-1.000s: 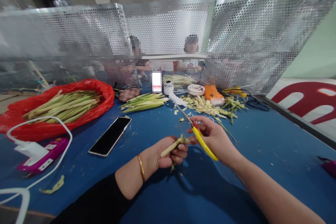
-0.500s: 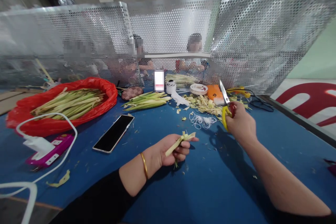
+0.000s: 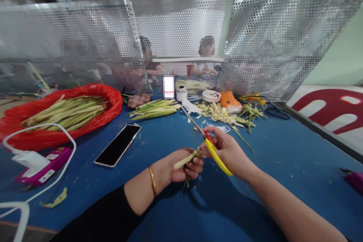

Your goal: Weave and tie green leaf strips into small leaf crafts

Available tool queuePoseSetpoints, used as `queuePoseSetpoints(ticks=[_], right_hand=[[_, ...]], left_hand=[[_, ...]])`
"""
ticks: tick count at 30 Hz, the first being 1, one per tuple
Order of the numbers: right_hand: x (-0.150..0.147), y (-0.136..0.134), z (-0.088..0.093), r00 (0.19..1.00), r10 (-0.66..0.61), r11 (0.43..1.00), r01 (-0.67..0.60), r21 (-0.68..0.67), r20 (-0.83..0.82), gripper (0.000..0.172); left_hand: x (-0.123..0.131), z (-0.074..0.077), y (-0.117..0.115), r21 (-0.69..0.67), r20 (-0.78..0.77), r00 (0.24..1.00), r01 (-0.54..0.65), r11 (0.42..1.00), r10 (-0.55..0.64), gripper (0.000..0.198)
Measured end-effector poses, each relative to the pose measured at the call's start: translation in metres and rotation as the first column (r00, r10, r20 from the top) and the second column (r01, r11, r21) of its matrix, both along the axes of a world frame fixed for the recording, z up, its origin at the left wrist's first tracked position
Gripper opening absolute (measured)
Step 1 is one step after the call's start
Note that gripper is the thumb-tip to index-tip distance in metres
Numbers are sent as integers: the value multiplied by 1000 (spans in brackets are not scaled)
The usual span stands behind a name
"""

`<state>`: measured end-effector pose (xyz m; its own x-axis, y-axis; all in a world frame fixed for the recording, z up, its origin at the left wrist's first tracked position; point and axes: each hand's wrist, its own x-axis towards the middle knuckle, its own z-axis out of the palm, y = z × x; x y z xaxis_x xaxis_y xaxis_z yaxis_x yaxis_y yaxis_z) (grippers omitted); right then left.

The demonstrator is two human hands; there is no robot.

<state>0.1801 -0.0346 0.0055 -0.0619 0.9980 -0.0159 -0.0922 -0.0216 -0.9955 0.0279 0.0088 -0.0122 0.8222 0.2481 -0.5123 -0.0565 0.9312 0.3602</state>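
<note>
My left hand [image 3: 184, 164] is closed around a small piece of folded pale green leaf [image 3: 183, 162], with thin green ends hanging below the fingers. In my right hand [image 3: 224, 149] is a pair of scissors [image 3: 217, 155] with yellow and red handles. The blades point up and to the left, away from the leaf piece. Fingertips of the right hand are at the knotted end of the leaf piece; whether they grip it is hidden. Behind the scissors lies a tangle of white string [image 3: 219, 126]. A heap of leaf scraps [image 3: 224, 113] is spread behind that.
To the left, a red bag [image 3: 113, 102] holds long leaves, near a phone [image 3: 117, 145] and a purple power strip [image 3: 47, 168] with a white cable. More leaves [image 3: 155, 109], a white roll [image 3: 182, 93], a tape roll [image 3: 211, 96] and an orange packet [image 3: 230, 102] line the back, before a perforated metal screen [image 3: 181, 19].
My right hand has moved left with the scissors, from beside the scraps to my left hand. The scissors have swung to point left. My left hand still holds the leaf piece.
</note>
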Motion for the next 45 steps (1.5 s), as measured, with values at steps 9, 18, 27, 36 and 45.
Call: queuePoseSetpoints(ticks=[9, 18, 27, 36, 45], right_hand=[[40, 14, -3, 766, -507, 862, 449, 234, 395, 48], [32, 10, -5, 967, -200, 975, 212, -61, 157, 49], [1, 6, -17, 953, -209, 968, 233, -89, 220, 45], [17, 7, -8, 988, -138, 973, 149, -177, 73, 46], [18, 7, -4, 997, -48, 969, 30, -245, -67, 54]], left_hand=[[-2, 5, 0, 31, 39, 998, -44, 999, 43, 22], [14, 0, -8, 703, -231, 790, -268, 658, 568, 20], [15, -1, -13, 837, -210, 745, -198, 511, 633, 22], [9, 7, -15, 804, -246, 845, -96, 587, 475, 17], [2, 8, -9, 706, -291, 889, -49, 706, 353, 25]])
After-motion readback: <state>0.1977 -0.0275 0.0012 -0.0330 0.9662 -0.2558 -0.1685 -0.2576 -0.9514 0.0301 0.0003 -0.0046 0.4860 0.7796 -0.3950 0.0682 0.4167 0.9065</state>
